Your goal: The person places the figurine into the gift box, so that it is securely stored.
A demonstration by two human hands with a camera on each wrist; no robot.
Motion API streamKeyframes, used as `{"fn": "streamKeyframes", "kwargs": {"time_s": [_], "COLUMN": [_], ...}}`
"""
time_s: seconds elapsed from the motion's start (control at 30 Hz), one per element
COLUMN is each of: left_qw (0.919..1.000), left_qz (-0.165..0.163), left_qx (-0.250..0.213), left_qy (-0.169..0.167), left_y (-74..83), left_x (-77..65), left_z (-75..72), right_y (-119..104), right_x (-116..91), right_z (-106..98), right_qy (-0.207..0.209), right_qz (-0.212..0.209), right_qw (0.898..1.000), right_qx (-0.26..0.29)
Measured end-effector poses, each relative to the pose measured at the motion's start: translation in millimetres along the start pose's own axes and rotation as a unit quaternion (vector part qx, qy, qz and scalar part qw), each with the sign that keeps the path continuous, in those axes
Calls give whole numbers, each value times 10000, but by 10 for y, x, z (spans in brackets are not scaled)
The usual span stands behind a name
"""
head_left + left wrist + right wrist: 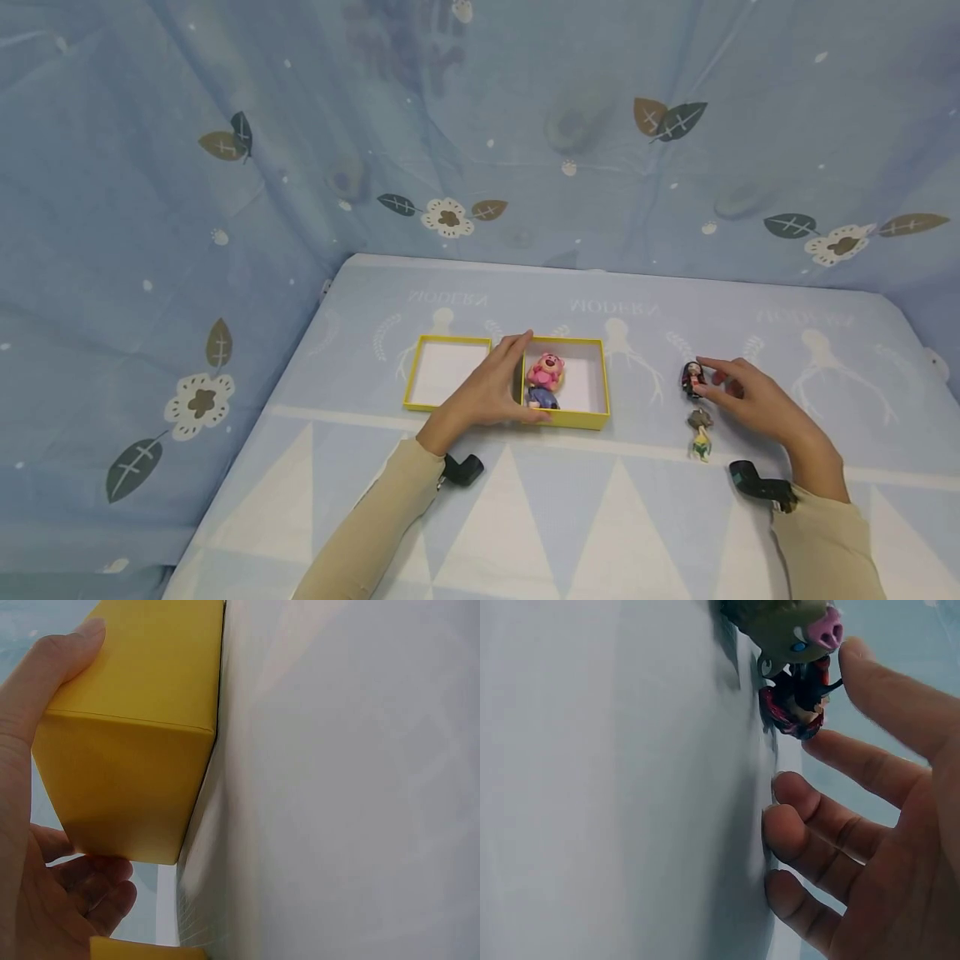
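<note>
Counter (555, 492) under pale blue-and-white cloth carries a yellow cardboard box (566, 421), its end gripped by the left hand (491, 387). Left of that hand lies a yellow-rimmed white lid (444, 375); just right, inside the box, a pink bear figurine (546, 372) and dark-blue figurine (545, 397). The right hand (761, 404) pinches a black-haired figurine (692, 381), beside a boar-headed figurine (701, 433).

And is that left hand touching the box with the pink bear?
Touching: the left wrist view shows the left hand resting its thumb on the box.

On my worktop cloth (525, 533) I read "MODERN" (615, 308) in pale letters, repeated across, the rightmost faint.
</note>
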State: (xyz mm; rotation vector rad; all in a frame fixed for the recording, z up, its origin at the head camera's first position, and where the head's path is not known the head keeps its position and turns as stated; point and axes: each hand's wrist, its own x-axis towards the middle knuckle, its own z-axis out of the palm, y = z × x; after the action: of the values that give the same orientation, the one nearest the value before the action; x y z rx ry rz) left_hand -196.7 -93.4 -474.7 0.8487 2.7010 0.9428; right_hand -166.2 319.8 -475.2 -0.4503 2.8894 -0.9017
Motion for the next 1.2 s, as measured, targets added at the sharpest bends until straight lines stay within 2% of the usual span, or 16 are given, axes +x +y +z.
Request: {"fn": "streamKeyframes", "kwargs": {"time_s": [0.43, 0.77, 1.03, 1.2], "left_qw": [10000, 10000, 10000, 10000], "left_qz": [-9, -63, -48, -55], "left_qx": [-33, -13, -35, -25], "left_qy": [-14, -52, -23, -25], "left_y": [5, 7, -9, -11], "left_x": [-1, 7, 8, 13], "left_z": [-5, 0, 10, 11], "right_y": [-22, -13, 6, 2], "right_x": [13, 36, 17, 22], "right_z": [29, 30, 39, 42], "right_qy": [89, -254, -11, -10], "right_qz": [-1, 307, -40, -20], "right_qw": [9999, 9990, 9997, 9997], "right_qx": [-72, -226, -229, -242]}}
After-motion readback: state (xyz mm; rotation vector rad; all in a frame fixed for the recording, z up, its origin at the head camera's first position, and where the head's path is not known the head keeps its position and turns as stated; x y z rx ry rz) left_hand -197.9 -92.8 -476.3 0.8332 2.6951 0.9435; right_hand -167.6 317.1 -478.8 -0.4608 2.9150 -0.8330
